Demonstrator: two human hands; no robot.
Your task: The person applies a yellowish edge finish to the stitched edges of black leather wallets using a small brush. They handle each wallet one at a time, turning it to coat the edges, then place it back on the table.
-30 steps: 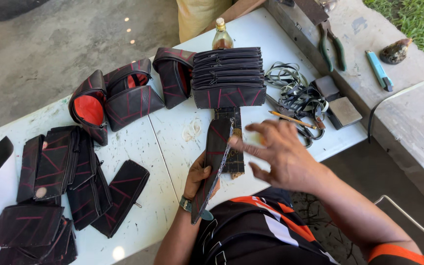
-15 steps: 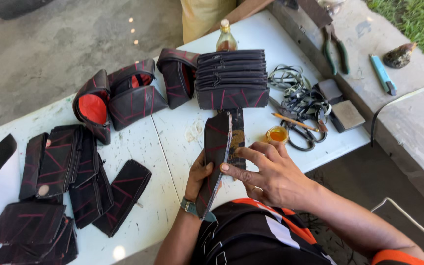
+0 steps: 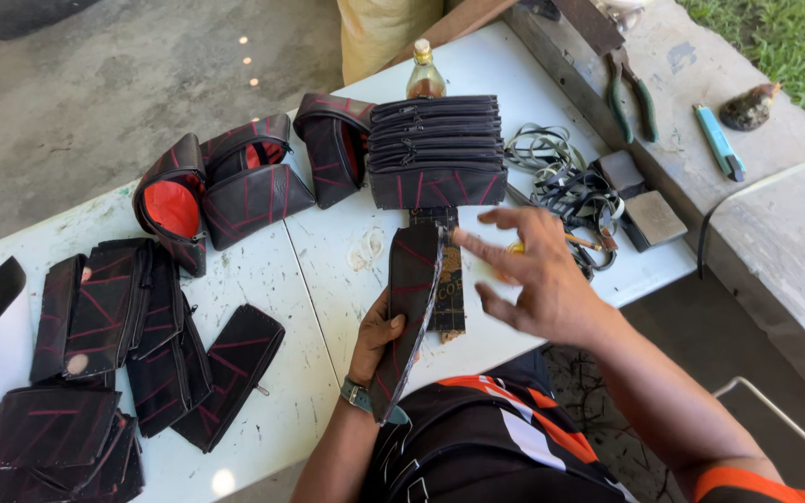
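A black pouch (image 3: 412, 307) is held on its edge by the left hand (image 3: 379, 340) at lower middle. The right hand (image 3: 533, 275) is spread wide and holds nothing, one finger touching the pouch top. The pouch could be tipped over, because it is gripped low down.

On the white table (image 3: 328, 279), bare room lies in the middle, between the flat pouches (image 3: 123, 326) at the left edge and the stack of pouches (image 3: 435, 149) at the far edge. Toward the right edge, the tangled straps (image 3: 561, 182) and two blocks (image 3: 640, 200) stand in the way.
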